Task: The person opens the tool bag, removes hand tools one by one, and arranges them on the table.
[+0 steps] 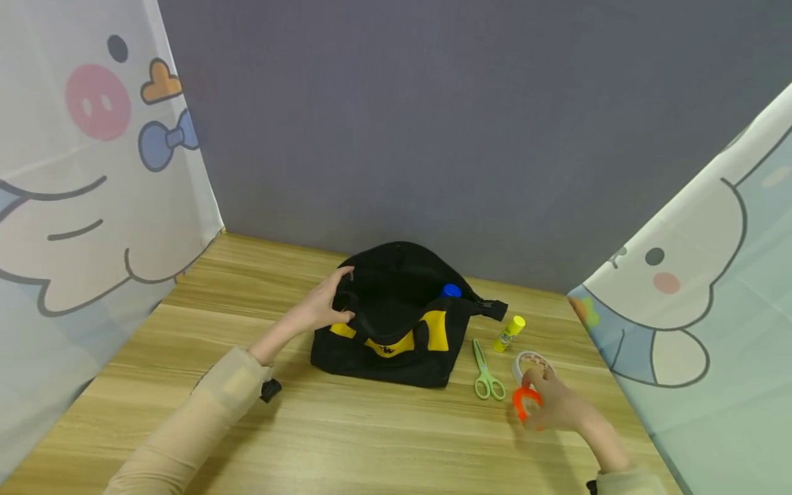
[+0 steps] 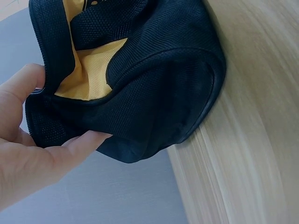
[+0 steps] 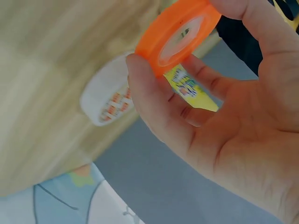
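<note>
A black bag (image 1: 383, 369) with yellow panels stands on the table, its zipped mouth gaping. My left hand (image 1: 318, 304) grips the left end of that mouth, thumb on one side and fingers on the other, as the left wrist view shows on the black fabric (image 2: 154, 102). Inside the bag, a blue round top (image 1: 451, 291) shows at the right; the rest of it is hidden. To the right of the bag, my right hand (image 1: 557, 405) pinches an orange tape roll (image 3: 154, 39) between thumb and fingers, its hole facing the wrist camera.
Light green scissors (image 1: 487, 378) lie between the bag and my right hand. A yellow glue stick (image 1: 509, 335) is behind them. A white tape roll (image 1: 518, 368) lies just beyond the orange one. A grey panel (image 1: 396, 137) backs the wooden table (image 1: 346, 447), with printed cloths at both sides.
</note>
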Available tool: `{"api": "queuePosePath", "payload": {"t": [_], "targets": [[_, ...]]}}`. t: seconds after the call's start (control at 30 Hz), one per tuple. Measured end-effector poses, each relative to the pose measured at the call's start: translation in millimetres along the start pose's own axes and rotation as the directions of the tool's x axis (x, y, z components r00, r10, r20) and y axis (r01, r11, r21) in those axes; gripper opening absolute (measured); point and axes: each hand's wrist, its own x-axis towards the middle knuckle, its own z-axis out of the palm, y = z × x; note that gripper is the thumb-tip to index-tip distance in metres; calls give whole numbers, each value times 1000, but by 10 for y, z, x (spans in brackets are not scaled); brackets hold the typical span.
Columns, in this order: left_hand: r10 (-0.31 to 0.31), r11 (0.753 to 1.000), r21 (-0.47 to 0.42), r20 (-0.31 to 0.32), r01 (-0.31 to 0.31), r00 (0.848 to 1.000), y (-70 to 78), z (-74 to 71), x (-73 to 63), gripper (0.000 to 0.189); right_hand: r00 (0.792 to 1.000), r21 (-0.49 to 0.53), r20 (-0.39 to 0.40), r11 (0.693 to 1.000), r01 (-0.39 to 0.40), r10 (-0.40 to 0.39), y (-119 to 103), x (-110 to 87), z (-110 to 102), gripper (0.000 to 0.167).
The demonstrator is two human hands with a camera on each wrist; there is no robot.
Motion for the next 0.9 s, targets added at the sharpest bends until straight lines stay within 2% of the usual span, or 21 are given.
{"api": "queuePosePath", "payload": {"t": [0.27, 0.47, 0.9], "targets": [[15, 1000, 8, -10, -15, 1000, 11, -6, 14, 91, 1000, 17, -19, 1000, -17, 18, 140, -6, 170, 49], [8, 1000, 12, -6, -8, 1000, 11, 3, 17, 92, 999, 36, -18, 998, -42, 42, 188, -13, 268, 60], [7, 1000, 3, -10, -7, 1000, -10, 3, 6, 92, 999, 53, -18, 998, -27, 28, 205, 6, 336, 56]]}}
